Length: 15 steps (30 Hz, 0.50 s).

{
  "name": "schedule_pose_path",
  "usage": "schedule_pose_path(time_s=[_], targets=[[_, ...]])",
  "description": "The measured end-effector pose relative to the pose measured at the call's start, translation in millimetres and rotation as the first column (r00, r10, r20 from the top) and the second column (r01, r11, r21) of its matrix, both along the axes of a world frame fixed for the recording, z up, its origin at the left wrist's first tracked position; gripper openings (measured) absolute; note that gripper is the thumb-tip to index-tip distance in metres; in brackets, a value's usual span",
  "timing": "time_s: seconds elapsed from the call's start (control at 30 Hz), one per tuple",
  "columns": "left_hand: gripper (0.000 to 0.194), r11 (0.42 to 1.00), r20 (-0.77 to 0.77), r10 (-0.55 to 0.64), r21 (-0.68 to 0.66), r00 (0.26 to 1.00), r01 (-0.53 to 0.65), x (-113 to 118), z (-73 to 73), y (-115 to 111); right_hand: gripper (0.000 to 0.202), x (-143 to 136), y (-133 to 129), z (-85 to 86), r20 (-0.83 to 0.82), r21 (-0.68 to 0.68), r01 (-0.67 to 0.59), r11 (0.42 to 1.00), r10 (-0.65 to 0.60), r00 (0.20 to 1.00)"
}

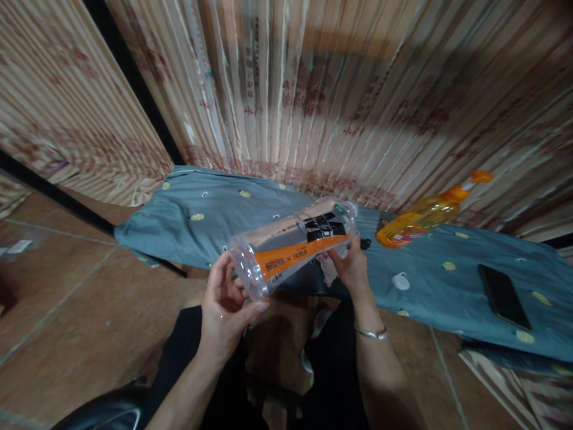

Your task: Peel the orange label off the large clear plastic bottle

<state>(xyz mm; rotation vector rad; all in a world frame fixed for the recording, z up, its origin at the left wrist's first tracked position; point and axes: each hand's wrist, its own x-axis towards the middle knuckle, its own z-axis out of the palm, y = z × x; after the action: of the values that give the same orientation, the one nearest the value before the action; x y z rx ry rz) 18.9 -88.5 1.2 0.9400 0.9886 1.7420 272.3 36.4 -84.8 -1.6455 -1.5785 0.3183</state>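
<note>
Between my two hands is a clear plastic bottle (286, 251) with an orange and black printed label, lying on its side and tilted up toward the right. My left hand (230, 298) is closed around its base at the lower left, thumb underneath and fingers behind. At the other end, my right hand (351, 266) grips the bottle near its neck, and a silver bracelet sits on that wrist. A crumpled pale scrap (329, 269) shows just below the bottle by my right hand; I cannot make out what it is.
A teal patterned cloth (215, 203) covers the long surface before me. On it to the right are a pump bottle of orange liquid (416, 221), a small white round piece (400, 280) and a black phone (504, 295). Striped curtains (290, 89) hang behind; dark poles (134, 77) stand left.
</note>
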Motion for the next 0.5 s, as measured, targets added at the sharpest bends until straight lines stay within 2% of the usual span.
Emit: schedule_pose_path(time_s=[0.2, 0.37, 0.5], targets=[[0.070, 1.000, 0.009, -0.010, -0.006, 1.000, 0.010, 0.1, 1.2, -1.2, 0.056, 0.5, -0.5, 1.3, 0.008, -0.019, -0.003, 1.000, 0.003, 1.000], [0.079, 0.999, 0.003, -0.003, -0.043, 1.000, 0.003, -0.6, -5.0, -2.8, 0.053, -0.2, -0.8, 2.0, -0.010, -0.010, -0.009, 1.000, 0.009, 1.000], [0.080, 1.000, 0.018, 0.010, -0.022, 1.000, -0.009, 0.6, -7.4, -1.7, 0.054, 0.1, -0.6, 1.6, -0.011, -0.018, -0.010, 1.000, 0.010, 1.000]])
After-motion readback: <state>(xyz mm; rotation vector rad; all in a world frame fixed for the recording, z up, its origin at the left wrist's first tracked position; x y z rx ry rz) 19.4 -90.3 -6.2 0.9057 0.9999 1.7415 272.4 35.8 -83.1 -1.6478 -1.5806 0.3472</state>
